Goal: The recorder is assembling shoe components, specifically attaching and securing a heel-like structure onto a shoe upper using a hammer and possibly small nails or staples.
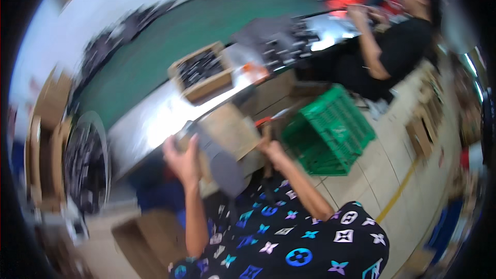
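My left hand [183,164] is raised at the bench's near edge, thumb and fingers apart. Close to its thumb is the narrow end of a long, flat, dark grey sole-shaped piece [225,169], which widens toward my body. Whether the thumb touches it is unclear through the blur. My right hand [271,149] is closed around what looks like a brown tool handle [266,133], with a blurred orange-red part [263,121] at its upper end. Between my hands lies a tan board or box face [231,130], partly behind the grey piece.
A box of dark small parts [205,94] stands on the shiny bench [155,119], before a green surface [155,46]. A green crate [336,134] tilts at right. Beyond it a person [398,51] works. Cartons [49,160] and a round mesh guard [89,163] are at left.
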`<move>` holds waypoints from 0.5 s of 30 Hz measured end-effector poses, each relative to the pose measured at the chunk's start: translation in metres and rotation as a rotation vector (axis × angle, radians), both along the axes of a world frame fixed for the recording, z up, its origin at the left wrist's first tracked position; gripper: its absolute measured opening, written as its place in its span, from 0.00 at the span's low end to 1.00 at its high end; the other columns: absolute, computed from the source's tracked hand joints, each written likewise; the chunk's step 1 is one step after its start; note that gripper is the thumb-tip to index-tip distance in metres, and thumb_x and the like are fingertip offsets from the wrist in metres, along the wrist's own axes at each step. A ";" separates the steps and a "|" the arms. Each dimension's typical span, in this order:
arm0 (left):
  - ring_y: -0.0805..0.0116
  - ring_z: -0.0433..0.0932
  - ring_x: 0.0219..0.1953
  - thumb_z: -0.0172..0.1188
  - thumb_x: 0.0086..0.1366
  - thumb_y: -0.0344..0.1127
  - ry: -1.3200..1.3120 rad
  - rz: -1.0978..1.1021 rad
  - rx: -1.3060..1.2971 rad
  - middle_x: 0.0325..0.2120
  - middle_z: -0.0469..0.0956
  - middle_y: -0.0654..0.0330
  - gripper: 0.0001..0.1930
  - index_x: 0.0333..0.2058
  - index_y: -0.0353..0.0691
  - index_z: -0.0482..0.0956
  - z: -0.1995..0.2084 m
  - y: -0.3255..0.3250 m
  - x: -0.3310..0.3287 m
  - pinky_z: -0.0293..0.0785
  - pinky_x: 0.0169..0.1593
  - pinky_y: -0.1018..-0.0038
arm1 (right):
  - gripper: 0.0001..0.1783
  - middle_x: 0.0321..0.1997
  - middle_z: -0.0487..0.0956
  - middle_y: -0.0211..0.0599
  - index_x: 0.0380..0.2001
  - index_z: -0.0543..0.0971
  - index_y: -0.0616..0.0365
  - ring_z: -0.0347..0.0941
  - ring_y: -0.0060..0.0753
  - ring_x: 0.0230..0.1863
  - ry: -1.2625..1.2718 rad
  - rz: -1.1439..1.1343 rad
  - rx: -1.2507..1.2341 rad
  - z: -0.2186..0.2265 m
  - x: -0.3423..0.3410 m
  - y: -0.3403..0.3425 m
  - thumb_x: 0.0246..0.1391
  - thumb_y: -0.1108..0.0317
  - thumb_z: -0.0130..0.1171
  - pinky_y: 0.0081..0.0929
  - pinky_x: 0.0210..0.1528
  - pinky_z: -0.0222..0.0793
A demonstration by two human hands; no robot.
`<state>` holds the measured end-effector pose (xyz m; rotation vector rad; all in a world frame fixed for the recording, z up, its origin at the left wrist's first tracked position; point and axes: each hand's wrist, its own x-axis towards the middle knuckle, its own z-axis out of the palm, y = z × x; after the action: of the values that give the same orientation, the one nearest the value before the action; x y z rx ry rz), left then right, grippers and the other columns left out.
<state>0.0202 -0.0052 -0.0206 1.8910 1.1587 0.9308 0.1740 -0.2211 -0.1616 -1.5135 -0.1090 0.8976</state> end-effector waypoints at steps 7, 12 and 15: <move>0.49 0.58 0.67 0.65 0.61 0.35 0.040 -0.245 0.271 0.64 0.61 0.45 0.36 0.64 0.32 0.61 -0.005 0.038 -0.004 0.49 0.70 0.60 | 0.11 0.39 0.81 0.29 0.34 0.81 0.59 0.73 0.21 0.45 -0.074 0.070 0.198 -0.013 -0.015 -0.006 0.60 0.61 0.61 0.25 0.52 0.66; 0.56 0.74 0.54 0.56 0.70 0.34 0.095 -0.522 0.120 0.49 0.78 0.49 0.18 0.53 0.30 0.72 0.002 0.057 0.019 0.62 0.63 0.65 | 0.16 0.39 0.81 0.30 0.41 0.78 0.63 0.74 0.22 0.45 -0.340 0.138 0.150 0.005 -0.022 -0.037 0.63 0.59 0.59 0.27 0.52 0.68; 0.61 0.75 0.50 0.53 0.72 0.34 0.007 -0.402 0.159 0.45 0.79 0.50 0.14 0.50 0.30 0.72 0.009 0.037 0.013 0.66 0.59 0.67 | 0.18 0.37 0.80 0.35 0.52 0.79 0.58 0.78 0.25 0.40 -0.469 0.008 0.267 0.046 -0.021 -0.032 0.65 0.60 0.56 0.25 0.44 0.75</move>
<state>0.0333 0.0323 -0.0117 2.1503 0.6827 0.8077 0.1532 -0.2529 -0.1160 -1.4452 -0.5550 0.4955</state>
